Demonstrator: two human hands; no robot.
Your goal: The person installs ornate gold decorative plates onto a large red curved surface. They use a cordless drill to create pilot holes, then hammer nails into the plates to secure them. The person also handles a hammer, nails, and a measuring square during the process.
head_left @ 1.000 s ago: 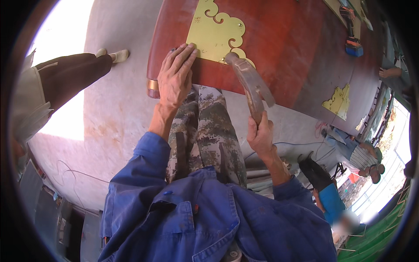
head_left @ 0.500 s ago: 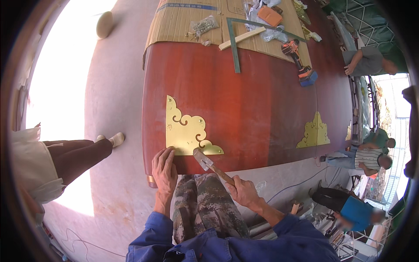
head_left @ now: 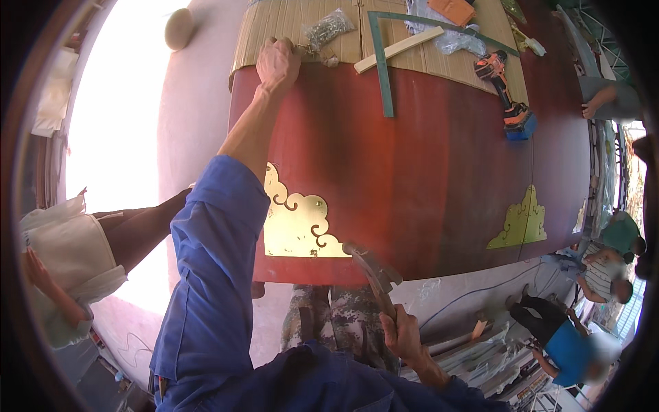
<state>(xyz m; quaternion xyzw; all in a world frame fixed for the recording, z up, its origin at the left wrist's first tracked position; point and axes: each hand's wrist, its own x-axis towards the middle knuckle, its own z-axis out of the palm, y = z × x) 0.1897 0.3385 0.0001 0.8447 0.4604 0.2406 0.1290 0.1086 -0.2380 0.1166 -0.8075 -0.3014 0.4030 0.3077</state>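
Note:
My left hand [head_left: 278, 65] is stretched far forward over the near edge of the cardboard. Its fingers are curled down and pressed together beside a few small brass-coloured fasteners [head_left: 305, 50]; whatever is between them is hidden. My right hand [head_left: 403, 338] grips a hammer [head_left: 377, 278] by its wooden handle, the head hovering at the right end of a gold cloud-edged corner plate [head_left: 292, 230]. The plate lies flat on the red-brown lacquered panel [head_left: 384, 178], partly covered by my left arm. Beyond the left hand sits a clear bag of fasteners [head_left: 329, 27].
On the cardboard [head_left: 288, 17] lie a green-grey square [head_left: 386, 82], a wood strip [head_left: 405, 49] and an orange cordless drill [head_left: 506, 96]. A second gold plate [head_left: 519, 220] is farther right. One person [head_left: 75, 240] stands at left; several others are at right.
My left hand has left the corner plate and reached forward to the cardboard by the fasteners. The hammer has shifted right and slightly down in my right hand. The view has shifted too.

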